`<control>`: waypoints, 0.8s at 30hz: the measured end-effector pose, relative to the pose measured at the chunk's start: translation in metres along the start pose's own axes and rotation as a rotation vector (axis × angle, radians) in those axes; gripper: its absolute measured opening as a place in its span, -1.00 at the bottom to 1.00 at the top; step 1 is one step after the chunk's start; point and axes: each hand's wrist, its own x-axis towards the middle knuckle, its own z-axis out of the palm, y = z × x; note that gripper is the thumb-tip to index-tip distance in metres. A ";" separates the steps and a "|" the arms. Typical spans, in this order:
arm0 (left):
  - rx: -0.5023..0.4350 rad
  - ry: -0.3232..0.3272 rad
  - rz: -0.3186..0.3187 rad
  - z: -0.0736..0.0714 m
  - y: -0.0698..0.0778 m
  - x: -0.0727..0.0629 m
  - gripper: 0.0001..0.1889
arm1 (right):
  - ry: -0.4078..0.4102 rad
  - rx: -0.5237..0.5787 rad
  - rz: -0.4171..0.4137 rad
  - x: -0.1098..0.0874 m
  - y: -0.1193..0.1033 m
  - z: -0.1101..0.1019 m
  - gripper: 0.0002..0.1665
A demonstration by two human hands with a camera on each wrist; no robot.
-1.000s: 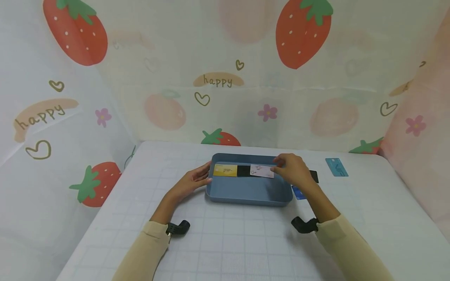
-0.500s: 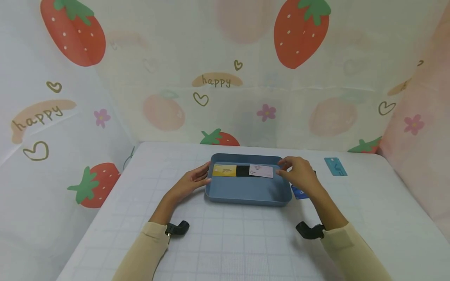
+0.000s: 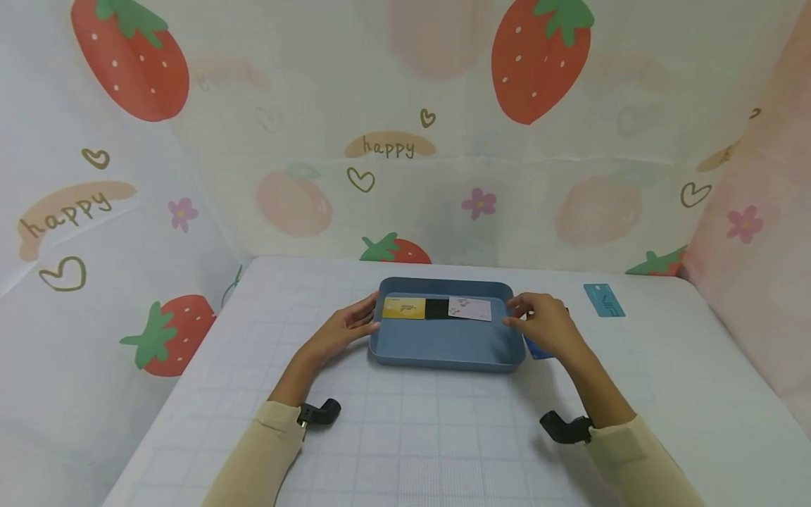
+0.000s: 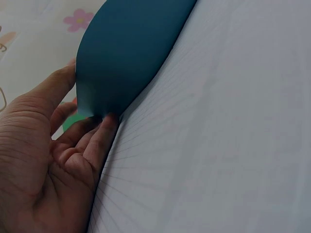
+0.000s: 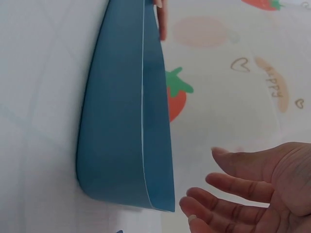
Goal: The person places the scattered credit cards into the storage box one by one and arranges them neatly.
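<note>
A blue-grey tray (image 3: 437, 345) lies on the table. Along its back half, a yellow card (image 3: 404, 308), a black card (image 3: 436, 308) and a pale pink card (image 3: 469, 309) form a row. My left hand (image 3: 345, 329) holds the tray's left end, thumb at the rim and fingers low on the wall, as the left wrist view shows. At the opposite end my right hand (image 3: 545, 324) hovers by the rim, fingers loosely bent and apart, with nothing between them. In the right wrist view that hand (image 5: 257, 189) stands clear of the tray wall.
A blue card (image 3: 538, 350) lies right of the tray, partly covered by the right hand. Farther right is a teal VIP card (image 3: 604, 301). Strawberry-printed cloth (image 3: 405, 197) hangs behind the table (image 3: 418, 436).
My right hand has drawn away from the pale pink card, rightward and slightly nearer, to the tray's right rim. The left hand keeps its hold; the cards in the tray stay put.
</note>
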 end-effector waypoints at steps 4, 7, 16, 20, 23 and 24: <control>0.000 -0.002 -0.001 -0.001 0.000 0.000 -0.23 | 0.006 0.012 -0.006 -0.002 0.001 -0.001 -0.62; 0.001 -0.003 0.001 -0.002 0.000 0.000 -0.23 | 0.010 0.016 -0.014 -0.002 0.004 -0.001 -0.62; 0.009 0.000 0.010 -0.001 -0.002 0.000 -0.24 | 0.007 0.040 0.022 -0.006 0.015 -0.004 -0.57; 0.013 0.007 0.006 -0.001 -0.001 0.001 -0.24 | 0.009 0.037 0.035 -0.006 0.019 -0.006 -0.56; 0.014 0.008 0.009 0.000 0.000 0.001 -0.24 | 0.012 0.038 0.046 -0.006 0.022 -0.008 -0.55; 0.015 0.008 0.009 0.000 0.000 0.001 -0.24 | 0.013 0.039 0.048 -0.006 0.023 -0.008 -0.55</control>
